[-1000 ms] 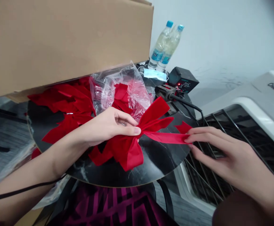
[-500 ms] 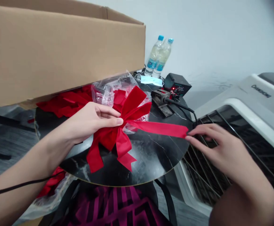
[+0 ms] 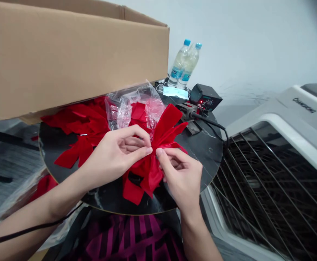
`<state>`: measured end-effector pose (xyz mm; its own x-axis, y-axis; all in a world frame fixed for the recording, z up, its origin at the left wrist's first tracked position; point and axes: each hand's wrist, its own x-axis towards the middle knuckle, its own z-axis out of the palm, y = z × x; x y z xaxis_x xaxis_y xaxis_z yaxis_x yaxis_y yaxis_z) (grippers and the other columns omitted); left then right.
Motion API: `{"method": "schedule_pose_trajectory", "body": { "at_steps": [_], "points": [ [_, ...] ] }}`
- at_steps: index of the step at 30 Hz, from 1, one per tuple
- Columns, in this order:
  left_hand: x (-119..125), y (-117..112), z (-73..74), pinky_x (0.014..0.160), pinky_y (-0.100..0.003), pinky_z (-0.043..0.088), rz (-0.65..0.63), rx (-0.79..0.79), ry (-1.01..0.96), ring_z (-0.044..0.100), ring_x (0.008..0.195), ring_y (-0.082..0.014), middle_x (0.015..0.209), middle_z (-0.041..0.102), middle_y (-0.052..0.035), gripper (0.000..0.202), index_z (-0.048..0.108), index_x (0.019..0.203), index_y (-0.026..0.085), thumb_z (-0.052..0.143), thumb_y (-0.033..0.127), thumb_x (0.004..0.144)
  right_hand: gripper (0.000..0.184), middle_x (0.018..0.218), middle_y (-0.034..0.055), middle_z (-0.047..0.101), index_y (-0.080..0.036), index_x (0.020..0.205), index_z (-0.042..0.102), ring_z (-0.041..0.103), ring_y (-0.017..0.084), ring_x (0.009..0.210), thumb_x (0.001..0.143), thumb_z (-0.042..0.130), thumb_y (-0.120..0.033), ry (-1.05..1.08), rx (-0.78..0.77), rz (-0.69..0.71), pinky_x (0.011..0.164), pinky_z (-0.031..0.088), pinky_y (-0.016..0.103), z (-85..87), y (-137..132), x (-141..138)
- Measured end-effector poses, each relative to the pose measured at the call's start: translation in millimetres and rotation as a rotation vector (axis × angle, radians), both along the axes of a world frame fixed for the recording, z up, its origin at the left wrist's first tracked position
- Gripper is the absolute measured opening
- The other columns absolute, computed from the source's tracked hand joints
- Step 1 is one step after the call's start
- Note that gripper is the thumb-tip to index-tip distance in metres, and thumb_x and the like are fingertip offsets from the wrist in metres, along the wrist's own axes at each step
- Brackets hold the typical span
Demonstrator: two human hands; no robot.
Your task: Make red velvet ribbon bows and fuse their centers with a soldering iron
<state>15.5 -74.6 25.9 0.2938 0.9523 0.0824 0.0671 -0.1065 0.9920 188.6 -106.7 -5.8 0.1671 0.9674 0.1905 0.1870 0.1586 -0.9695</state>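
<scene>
A red ribbon bow is held just above the round black table, its loops fanning up to the right and its tails hanging down. My left hand pinches the bow's centre between thumb and forefinger from the left. From the right, my right hand pinches at the same centre, its thumb almost meeting the left thumb. The fingertips cover most of the knot. Behind the hands lies a clear plastic bag with red fabric inside, and more red bows are heaped at the table's left.
A large cardboard box stands at the back left. Two water bottles, a blue face mask and a black control unit with a corded tool sit at the back right. A white Changhong appliance with a grille borders the table's right.
My right hand has let go of the stretched ribbon tail's end and moved left to the bow's centre. My left hand and the bow have shifted slightly right.
</scene>
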Motion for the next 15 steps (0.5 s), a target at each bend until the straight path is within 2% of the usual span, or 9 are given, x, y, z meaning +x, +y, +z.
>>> {"method": "schedule_pose_trajectory", "body": {
  "at_steps": [2,5,8,10,11,15],
  "points": [
    [0,-1,0.1,0.084,-0.016,0.059,-0.012,0.013,0.023,0.077,0.088,-0.0136,0.091,0.078,0.0025,0.009,0.075,0.090,0.022,0.079,0.017,0.083,0.018,0.057,-0.0035,0.062,-0.019,0.084,0.079,0.047,0.006,0.041,0.089,0.076,-0.036,0.068,-0.041,0.017,0.038,0.039,0.017,2.5,-1,-1],
    [0,2,-0.2,0.084,-0.017,0.060,-0.026,-0.039,0.034,0.078,0.089,-0.0147,0.093,0.081,0.0017,0.009,0.079,0.094,0.023,0.078,0.020,0.085,0.019,0.054,-0.0033,0.062,-0.018,0.082,0.078,0.049,0.006,0.038,0.089,0.077,-0.036,0.080,-0.094,0.056,0.035,0.038,0.016,5.1,-2,4],
    [-1,8,-1.0,0.083,-0.016,0.060,-0.041,-0.094,0.041,0.079,0.090,-0.0145,0.094,0.083,0.0020,0.011,0.080,0.096,0.024,0.078,0.023,0.086,0.028,0.050,-0.0024,0.062,-0.017,0.074,0.077,0.048,0.006,0.032,0.089,0.077,-0.040,0.059,-0.045,0.009,0.032,0.035,0.016,0.7,10,31],
    [-2,14,-2.3,0.081,-0.014,0.060,-0.054,-0.110,0.058,0.079,0.090,-0.0139,0.094,0.083,0.0019,0.011,0.081,0.097,0.024,0.079,0.025,0.086,0.039,0.047,-0.0028,0.058,-0.015,0.070,0.074,0.045,0.005,0.029,0.091,0.073,-0.048,0.105,0.025,-0.148,0.029,0.030,0.015,-6.9,30,63],
    [-3,17,-3.5,0.081,-0.014,0.059,-0.064,-0.111,0.066,0.079,0.090,-0.0135,0.094,0.084,0.0018,0.011,0.082,0.096,0.025,0.079,0.025,0.086,0.040,0.048,-0.0031,0.057,-0.015,0.073,0.073,0.046,0.006,0.030,0.088,0.076,-0.051,0.145,0.001,-0.216,0.028,0.030,0.015,-11.6,44,81],
    [-2,28,-11.5,0.082,-0.013,0.059,-0.100,-0.128,0.039,0.079,0.091,-0.0135,0.093,0.084,0.0016,0.014,0.082,0.097,0.026,0.083,0.028,0.084,0.047,0.053,-0.0003,0.063,-0.016,0.075,0.063,0.052,0.009,0.035,0.064,0.094,-0.050,0.230,-0.150,-0.165,0.029,0.037,0.016,-30.0,105,136]
  ]
}}
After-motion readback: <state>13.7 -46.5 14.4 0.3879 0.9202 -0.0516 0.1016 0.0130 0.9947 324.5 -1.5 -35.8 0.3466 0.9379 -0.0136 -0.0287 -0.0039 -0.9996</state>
